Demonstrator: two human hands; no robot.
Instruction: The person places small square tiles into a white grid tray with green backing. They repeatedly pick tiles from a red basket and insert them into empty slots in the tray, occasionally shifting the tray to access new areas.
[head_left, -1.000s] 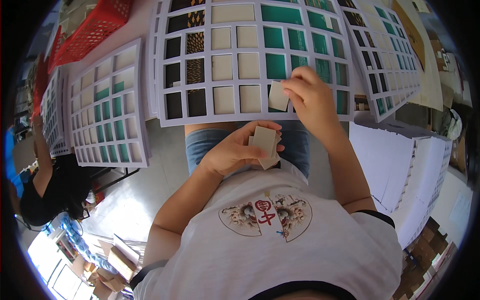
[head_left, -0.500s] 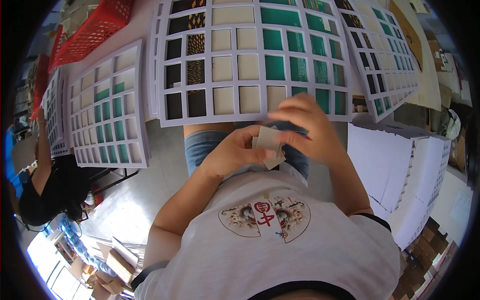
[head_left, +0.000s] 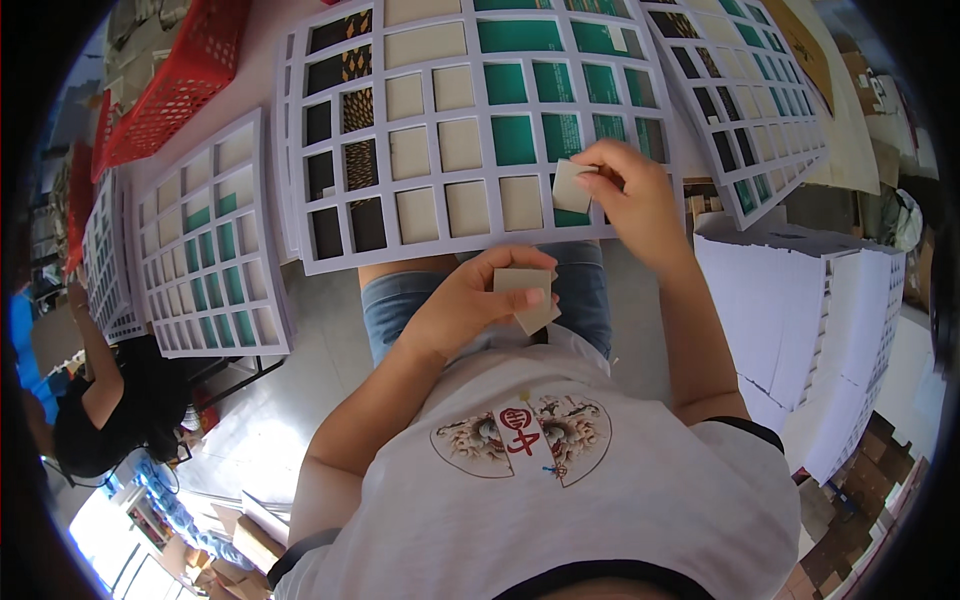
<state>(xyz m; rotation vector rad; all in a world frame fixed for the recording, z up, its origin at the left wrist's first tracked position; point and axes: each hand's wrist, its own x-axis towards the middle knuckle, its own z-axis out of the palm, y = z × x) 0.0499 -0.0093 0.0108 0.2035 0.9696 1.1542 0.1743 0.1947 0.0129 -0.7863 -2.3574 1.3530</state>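
Observation:
My left hand [head_left: 455, 305] is closed around a small stack of beige cardboard pieces [head_left: 520, 285], thumb on top, just below the panel's near edge. Between thumb and fingers, my right hand [head_left: 637, 200] pinches a single beige cardboard square [head_left: 573, 187]. That square is tilted over a green cell in the near row of a white grid panel [head_left: 420, 252]; whether it touches the panel I cannot tell. Other cells in the panel show beige, green, or black with a gold pattern. Beneath it, edges of further white panels show at the left.
A similar grid panel [head_left: 273, 320] lies to the left, and another [head_left: 745, 207] to the right. At the far left stands a red perforated basket [head_left: 185, 95]. White stacked sheets [head_left: 760, 290] stand low on the right. Another person's arm [head_left: 100, 345] reaches in at the left.
My right hand has moved up from beside the stack to the panel's near row, carrying one cardboard square. My left hand still holds the stack. The view has shifted slightly.

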